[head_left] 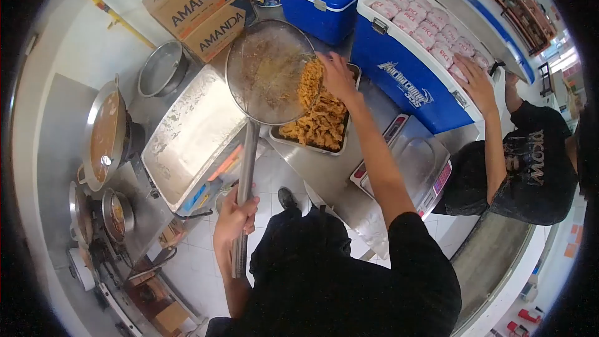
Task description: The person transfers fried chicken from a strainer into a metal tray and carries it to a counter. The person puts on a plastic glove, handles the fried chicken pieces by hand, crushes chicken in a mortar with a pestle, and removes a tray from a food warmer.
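My left hand (236, 219) is closed around the long metal handle (244, 181) of a large round mesh strainer (265, 75). The strainer is tilted over a metal tray (335, 151), which holds a heap of golden-brown fried pieces (321, 126). More fried food (309, 84) is gathered at the strainer's right rim. Beside that food is my right hand (337, 76), its fingers stretched out and partly apart. Whether its fingertips touch the food or the rim, I cannot tell.
Left stand a white bin (193, 131) and a wok (103, 132) of brown oil. A digital scale (409, 159) sits right of the tray. Beyond is a blue cooler (393, 68) with wrapped rice packs (430, 24); a co-worker's hand (475, 84) rests on them.
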Tool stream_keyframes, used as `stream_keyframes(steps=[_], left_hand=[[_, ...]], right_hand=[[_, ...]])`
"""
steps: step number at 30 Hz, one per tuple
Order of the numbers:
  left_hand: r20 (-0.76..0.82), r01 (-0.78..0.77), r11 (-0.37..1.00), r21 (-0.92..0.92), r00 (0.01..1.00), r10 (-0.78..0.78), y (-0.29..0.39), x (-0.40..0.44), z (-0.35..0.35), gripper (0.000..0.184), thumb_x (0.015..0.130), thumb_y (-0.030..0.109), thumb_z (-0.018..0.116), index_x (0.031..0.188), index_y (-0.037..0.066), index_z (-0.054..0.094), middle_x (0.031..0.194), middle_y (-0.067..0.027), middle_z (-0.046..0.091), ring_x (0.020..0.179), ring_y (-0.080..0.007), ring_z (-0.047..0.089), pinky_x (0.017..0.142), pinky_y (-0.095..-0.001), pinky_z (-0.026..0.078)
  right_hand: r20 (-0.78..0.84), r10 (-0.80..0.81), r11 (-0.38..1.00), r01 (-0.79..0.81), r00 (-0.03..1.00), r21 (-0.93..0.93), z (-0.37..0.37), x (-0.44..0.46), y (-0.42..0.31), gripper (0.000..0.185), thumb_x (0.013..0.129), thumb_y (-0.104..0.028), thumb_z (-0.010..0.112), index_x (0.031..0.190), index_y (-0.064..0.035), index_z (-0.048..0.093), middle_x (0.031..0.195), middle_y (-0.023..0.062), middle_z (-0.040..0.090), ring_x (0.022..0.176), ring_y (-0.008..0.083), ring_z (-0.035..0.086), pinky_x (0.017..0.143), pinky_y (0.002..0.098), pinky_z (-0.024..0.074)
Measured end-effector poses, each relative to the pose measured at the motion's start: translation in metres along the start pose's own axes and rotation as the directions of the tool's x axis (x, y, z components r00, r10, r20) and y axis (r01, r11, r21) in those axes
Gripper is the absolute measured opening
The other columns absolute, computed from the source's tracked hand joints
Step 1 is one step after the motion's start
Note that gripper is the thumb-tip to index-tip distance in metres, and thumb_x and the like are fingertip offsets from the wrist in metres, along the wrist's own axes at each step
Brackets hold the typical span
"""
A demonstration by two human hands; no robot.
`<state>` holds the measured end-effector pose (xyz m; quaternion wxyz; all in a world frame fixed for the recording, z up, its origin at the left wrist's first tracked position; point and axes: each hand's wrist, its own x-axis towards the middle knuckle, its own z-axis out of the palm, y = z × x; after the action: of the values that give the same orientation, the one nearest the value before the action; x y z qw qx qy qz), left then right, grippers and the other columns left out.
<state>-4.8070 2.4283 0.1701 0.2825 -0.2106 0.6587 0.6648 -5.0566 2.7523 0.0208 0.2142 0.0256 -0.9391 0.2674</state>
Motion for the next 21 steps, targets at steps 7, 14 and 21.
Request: stream_keyframes(steps=[7, 14, 21], left_hand=[[0.010, 0.004, 0.999, -0.048, 1.000, -0.003, -0.010, 0.000, 0.006, 0.044, 0.083, 0.004, 0.060, 0.124, 0.001, 0.045, 0.057, 0.0016, 0.040, 0.037, -0.0059, 0.033, 0.033, -0.0242, 0.026], [-0.003, 0.018, 0.998, -0.058, 1.000, -0.018, -0.013, 0.006, 0.004, 0.041, 0.085, 0.004, 0.060, 0.123, 0.002, 0.046, 0.056, 0.0024, 0.039, 0.037, -0.0057, 0.032, 0.033, -0.0241, 0.025], [0.025, 0.052, 0.985, -0.163, 0.999, -0.048, -0.013, 0.014, 0.002, 0.039, 0.086, 0.008, 0.061, 0.123, 0.004, 0.048, 0.061, 0.0023, 0.042, 0.039, -0.0044, 0.033, 0.034, -0.0221, 0.025]], right_hand=[[0.265, -0.023, 1.000, 0.027, 0.964, -0.009, 0.014, -0.008, 0.032, 0.047, 0.080, -0.003, 0.061, 0.125, -0.0143, 0.056, 0.124, 0.0151, 0.047, 0.120, 0.0383, 0.042, 0.095, 0.0506, 0.0428], [0.159, 0.073, 0.992, -0.089, 0.985, 0.092, 0.011, -0.032, 0.019, 0.037, 0.081, -0.002, 0.057, 0.117, -0.0066, 0.058, 0.124, 0.0178, 0.051, 0.117, 0.0390, 0.048, 0.097, 0.0496, 0.0407], [-0.183, 0.104, 0.971, -0.061, 0.978, 0.231, -0.003, -0.096, 0.010, 0.029, 0.087, -0.008, 0.059, 0.115, -0.0040, 0.059, 0.106, 0.0182, 0.061, 0.106, 0.0363, 0.056, 0.093, 0.0461, 0.0430]])
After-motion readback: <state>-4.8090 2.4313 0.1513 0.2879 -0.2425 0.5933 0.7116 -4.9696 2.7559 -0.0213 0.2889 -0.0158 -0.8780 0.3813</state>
